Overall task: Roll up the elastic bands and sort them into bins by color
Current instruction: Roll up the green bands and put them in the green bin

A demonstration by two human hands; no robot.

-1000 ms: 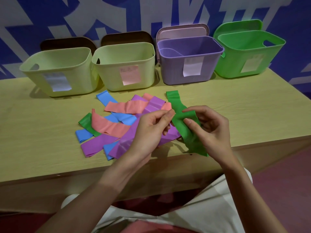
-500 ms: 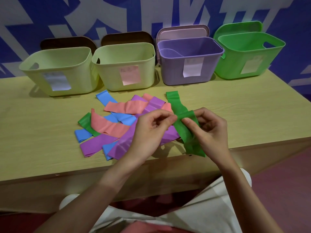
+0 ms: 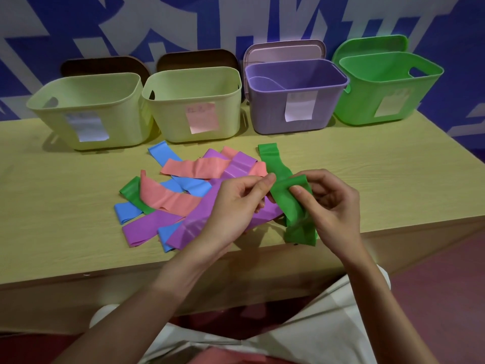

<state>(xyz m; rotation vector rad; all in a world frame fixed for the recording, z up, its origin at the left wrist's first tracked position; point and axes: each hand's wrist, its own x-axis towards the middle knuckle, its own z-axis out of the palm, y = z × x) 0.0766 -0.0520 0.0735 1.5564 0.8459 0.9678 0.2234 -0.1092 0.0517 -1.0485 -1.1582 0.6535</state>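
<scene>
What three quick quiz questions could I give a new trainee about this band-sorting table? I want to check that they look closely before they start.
1. True or false: both hands hold the same green band.
2. How many bins stand at the back of the table?
3. Which bin sits farthest right: A) purple bin, B) green bin, C) a pale yellow bin?

Key:
1. True: the left hand and the right hand both pinch it.
2. Four.
3. B.

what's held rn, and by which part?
Green band: both hands pinch it mid-length, left hand on its left edge, right hand across the folded part.
</scene>
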